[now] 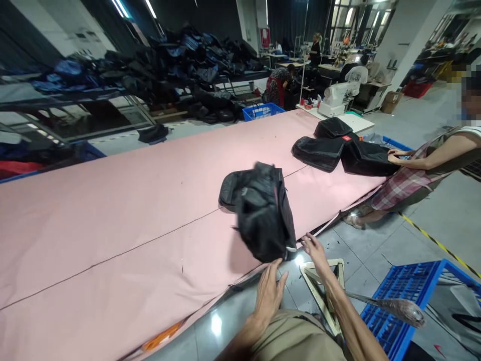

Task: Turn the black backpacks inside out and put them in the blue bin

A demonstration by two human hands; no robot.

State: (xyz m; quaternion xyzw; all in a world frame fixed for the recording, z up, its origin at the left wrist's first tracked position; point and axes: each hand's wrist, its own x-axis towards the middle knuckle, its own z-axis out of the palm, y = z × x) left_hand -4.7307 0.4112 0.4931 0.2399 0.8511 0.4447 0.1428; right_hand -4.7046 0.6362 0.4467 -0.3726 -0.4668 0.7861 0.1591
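Note:
A black backpack (263, 213), slightly blurred, stands at the near edge of the pink-covered table (131, 200). Behind it lies another dark bag or flap (228, 190), partly hidden by the backpack. My left hand (269, 289) is just below the backpack's lower end, fingers stretched and thumb apart; whether the fingertips touch the fabric I cannot tell. To the right of the bag, my right hand (314, 250) is held with its fingers apart by the table edge, with nothing in it.
Several black bags (319, 153) lie at the table's right end, where a co-worker (424, 160) has hands on one. A blue crate (409, 286) and a metal stand (340, 271) are at my right. Dark bags (203, 55) are piled behind; a sewing machine (333, 98) stands beyond.

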